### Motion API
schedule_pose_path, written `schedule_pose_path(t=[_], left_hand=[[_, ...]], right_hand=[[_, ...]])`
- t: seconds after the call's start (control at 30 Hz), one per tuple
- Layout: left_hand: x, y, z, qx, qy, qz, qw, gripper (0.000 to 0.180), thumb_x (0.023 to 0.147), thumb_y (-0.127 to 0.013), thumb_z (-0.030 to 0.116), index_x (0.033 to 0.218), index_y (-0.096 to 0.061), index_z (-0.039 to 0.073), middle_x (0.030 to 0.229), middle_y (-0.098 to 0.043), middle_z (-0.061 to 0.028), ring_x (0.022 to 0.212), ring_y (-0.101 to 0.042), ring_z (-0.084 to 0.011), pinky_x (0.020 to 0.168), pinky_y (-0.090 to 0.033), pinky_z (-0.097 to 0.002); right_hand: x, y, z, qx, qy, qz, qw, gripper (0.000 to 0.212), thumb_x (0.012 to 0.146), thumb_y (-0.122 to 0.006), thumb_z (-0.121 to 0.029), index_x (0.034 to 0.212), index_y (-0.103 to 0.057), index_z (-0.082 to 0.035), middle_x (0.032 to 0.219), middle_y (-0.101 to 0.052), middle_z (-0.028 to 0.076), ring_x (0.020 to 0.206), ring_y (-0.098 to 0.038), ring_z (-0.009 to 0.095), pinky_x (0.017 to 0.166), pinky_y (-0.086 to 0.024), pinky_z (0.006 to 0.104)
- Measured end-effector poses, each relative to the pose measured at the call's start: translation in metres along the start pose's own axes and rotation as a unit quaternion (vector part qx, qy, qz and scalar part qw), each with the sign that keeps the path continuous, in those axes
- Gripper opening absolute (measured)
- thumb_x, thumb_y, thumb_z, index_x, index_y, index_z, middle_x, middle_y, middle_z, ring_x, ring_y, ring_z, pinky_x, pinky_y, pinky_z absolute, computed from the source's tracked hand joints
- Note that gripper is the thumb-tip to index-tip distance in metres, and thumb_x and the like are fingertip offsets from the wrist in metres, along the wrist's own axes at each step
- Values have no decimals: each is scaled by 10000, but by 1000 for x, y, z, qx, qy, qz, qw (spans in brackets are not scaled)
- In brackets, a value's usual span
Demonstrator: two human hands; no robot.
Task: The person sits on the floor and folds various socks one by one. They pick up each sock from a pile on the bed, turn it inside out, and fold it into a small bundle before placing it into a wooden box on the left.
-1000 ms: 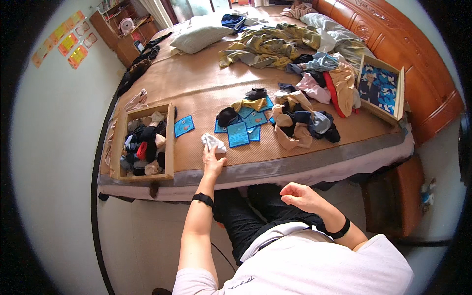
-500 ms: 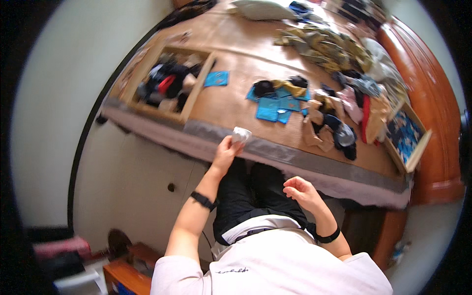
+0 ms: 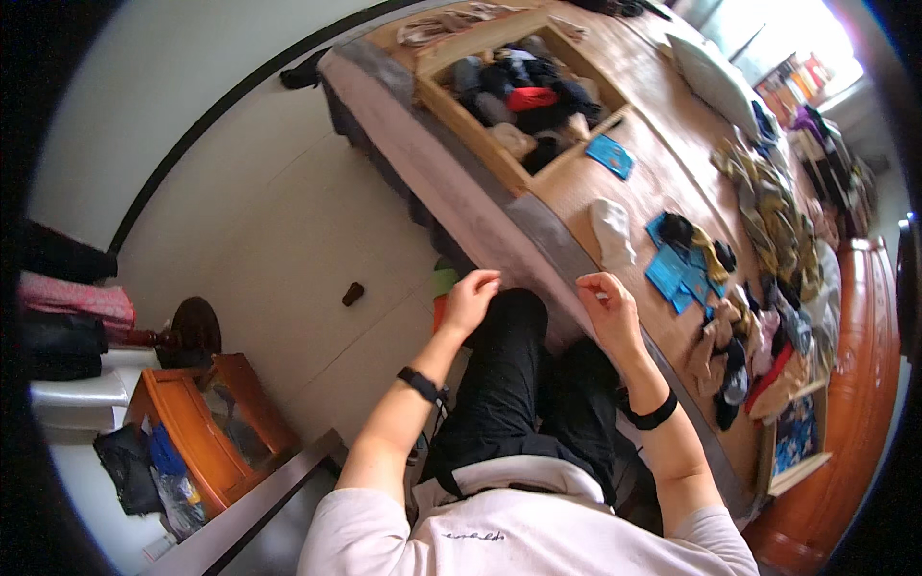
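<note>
Lying just past right hand, white sock, left hand farther, fingers slightly apart

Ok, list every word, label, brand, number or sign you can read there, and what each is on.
Nothing is clear enough to quote.
Pale shirt: small dark script on the chest, too small and blurred to read.
Lone blue packet beside the wooden box: any print too small to read.
Clustered blue packets: same, too small.
Colourful items near the bright window: too blurred.
White cloth: no lettering shows.
</note>
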State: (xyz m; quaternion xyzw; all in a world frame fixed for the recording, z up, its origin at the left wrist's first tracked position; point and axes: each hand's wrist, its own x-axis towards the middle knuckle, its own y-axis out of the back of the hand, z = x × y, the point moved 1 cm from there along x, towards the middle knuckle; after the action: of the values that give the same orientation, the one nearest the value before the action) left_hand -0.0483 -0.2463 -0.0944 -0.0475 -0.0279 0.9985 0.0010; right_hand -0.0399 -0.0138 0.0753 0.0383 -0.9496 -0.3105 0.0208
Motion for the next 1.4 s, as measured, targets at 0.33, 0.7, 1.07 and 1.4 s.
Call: schedule_pose_path(t=[0.33, 0.7, 1.07, 1.4], left_hand=[[-26, 245, -194, 238, 289, 219, 901, 295, 895, -602, 171, 1163, -623, 51, 1129, -650, -149, 1024, -624, -280, 878, -481, -380], [21, 328, -312, 557, 349, 80, 749, 439, 752, -694, 181, 1187, -642, 149, 1474, -368, -155, 1344, -335, -368, 1066, -365, -445], [45, 296, -311, 123, 194, 179, 957, 269, 892, -624, 187, 1155, -630, 136, 1062, -638, -80, 928, -621, -253, 847, -509, -384], [50, 206, 37, -196, 92, 130, 968, 442, 830, -697, 22, 1185, -439, 80, 1123, -558, -82, 1023, -559, -157, 932, -462, -325]], right_hand=[[156, -109, 38, -322, 72, 76, 941, 260, 773, -719, -242, 974, -656, -90, 1077, -595, 163, 1055, -529, 347, 920, -423, 431], [164, -130, 57, -173, -157, 104, 967, 321, 863, -682, -240, 1020, -646, 38, 964, -674, 130, 902, -609, 220, 795, -481, 348], [161, -134, 65, -156, -118, 102, 975, 270, 869, -659, -199, 959, -635, 55, 904, -652, 92, 810, -589, 184, 739, -479, 320], [169, -126, 55, -311, 102, 126, 937, 330, 741, -728, -294, 922, -650, -29, 919, -560, 210, 925, -515, 395, 794, -426, 481]])
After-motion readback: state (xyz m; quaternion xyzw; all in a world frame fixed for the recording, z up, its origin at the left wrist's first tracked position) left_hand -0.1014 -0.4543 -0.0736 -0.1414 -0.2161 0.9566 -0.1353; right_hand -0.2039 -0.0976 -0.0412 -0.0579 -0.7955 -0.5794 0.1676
